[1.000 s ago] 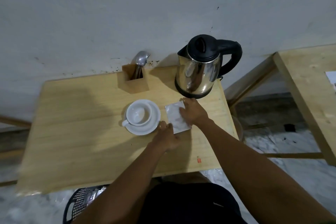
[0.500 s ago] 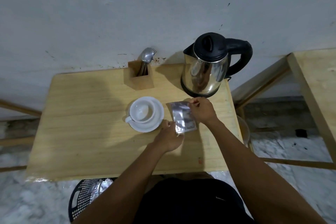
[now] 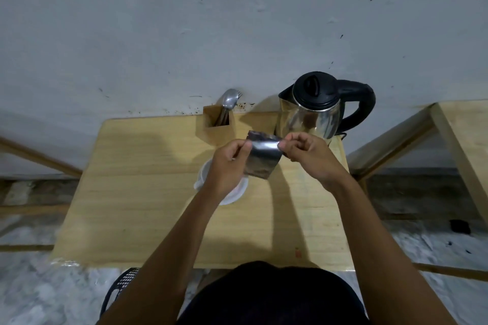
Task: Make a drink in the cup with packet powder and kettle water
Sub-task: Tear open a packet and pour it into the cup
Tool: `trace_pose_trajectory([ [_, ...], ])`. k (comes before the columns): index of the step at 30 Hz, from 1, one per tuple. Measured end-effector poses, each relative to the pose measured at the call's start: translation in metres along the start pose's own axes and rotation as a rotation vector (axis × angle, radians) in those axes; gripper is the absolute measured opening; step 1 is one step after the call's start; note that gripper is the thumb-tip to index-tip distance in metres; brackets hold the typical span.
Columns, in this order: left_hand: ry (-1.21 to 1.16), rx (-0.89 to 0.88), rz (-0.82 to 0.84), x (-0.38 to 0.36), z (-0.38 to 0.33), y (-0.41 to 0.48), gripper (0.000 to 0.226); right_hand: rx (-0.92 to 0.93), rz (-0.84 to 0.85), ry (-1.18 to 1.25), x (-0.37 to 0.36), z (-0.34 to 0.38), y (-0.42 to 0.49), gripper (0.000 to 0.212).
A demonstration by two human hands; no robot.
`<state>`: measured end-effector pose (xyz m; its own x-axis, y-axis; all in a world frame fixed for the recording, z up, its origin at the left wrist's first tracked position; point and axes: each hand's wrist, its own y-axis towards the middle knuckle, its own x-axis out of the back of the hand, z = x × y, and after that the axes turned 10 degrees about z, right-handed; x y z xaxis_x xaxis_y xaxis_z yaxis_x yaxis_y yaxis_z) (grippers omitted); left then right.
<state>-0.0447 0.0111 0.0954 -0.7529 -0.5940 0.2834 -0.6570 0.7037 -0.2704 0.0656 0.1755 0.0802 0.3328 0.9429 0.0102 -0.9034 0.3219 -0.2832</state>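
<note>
A wooden holder (image 3: 218,128) with a spoon (image 3: 229,99) stands at the counter's (image 3: 137,192) far edge. A black basket (image 3: 120,287) sits on the floor below.

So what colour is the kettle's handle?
Black, like the lid; the kettle handle shows clearly in the head view.

Bare domestic room: wooden table (image 3: 148,192), kettle (image 3: 314,113), cutlery holder (image 3: 219,132), stained wall (image 3: 184,34).

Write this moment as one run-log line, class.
step: opening packet | left hand: pinching packet top edge | right hand: pinching same edge | packet: lifted, unopened | cup: mostly hidden | kettle: on table
</note>
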Motion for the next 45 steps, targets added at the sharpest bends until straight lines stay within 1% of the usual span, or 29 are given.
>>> trace_pose_trajectory([
  [3,0.064,0.016,0.010,0.013,-0.005,0.001,0.025,-0.006,0.057,-0.064,-0.007,0.008,0.002,0.018],
  [6,0.158,0.001,0.101,0.023,-0.007,-0.001,0.026,0.042,0.093,-0.156,-0.015,0.021,0.004,0.024],
  [9,0.258,-0.031,0.216,0.033,-0.007,-0.003,0.027,0.156,0.099,-0.264,-0.029,0.036,0.008,0.021],
  [12,0.246,-0.045,0.265,0.041,-0.008,-0.004,0.027,0.158,0.098,-0.355,-0.040,0.044,0.016,0.012],
  [14,0.211,-0.051,0.241,0.045,-0.010,-0.005,0.025,0.144,0.117,-0.395,-0.044,0.047,0.020,0.009],
  [16,0.193,-0.053,0.208,0.050,-0.011,-0.006,0.023,0.127,0.138,-0.385,-0.049,0.050,0.024,0.008],
  [19,0.235,-0.074,0.171,0.059,-0.009,-0.009,0.022,0.107,0.161,-0.414,-0.056,0.055,0.027,0.011],
  [25,0.327,-0.112,0.154,0.073,-0.010,-0.012,0.020,0.141,0.235,-0.730,-0.065,0.076,0.031,0.012],
  [28,0.374,-0.120,0.130,0.080,-0.010,-0.013,0.020,0.166,0.231,-0.817,-0.070,0.079,0.036,0.009],
  [35,0.473,-0.104,0.119,0.093,-0.013,-0.012,0.021,0.183,0.232,-0.844,-0.077,0.083,0.041,0.010],
  [40,0.542,-0.136,0.105,0.098,-0.018,-0.009,0.021,0.187,0.202,-0.867,-0.081,0.088,0.042,0.011],
  [45,0.536,-0.144,0.112,0.098,-0.018,-0.001,0.023,0.209,0.187,-0.916,-0.080,0.089,0.046,0.010],
])
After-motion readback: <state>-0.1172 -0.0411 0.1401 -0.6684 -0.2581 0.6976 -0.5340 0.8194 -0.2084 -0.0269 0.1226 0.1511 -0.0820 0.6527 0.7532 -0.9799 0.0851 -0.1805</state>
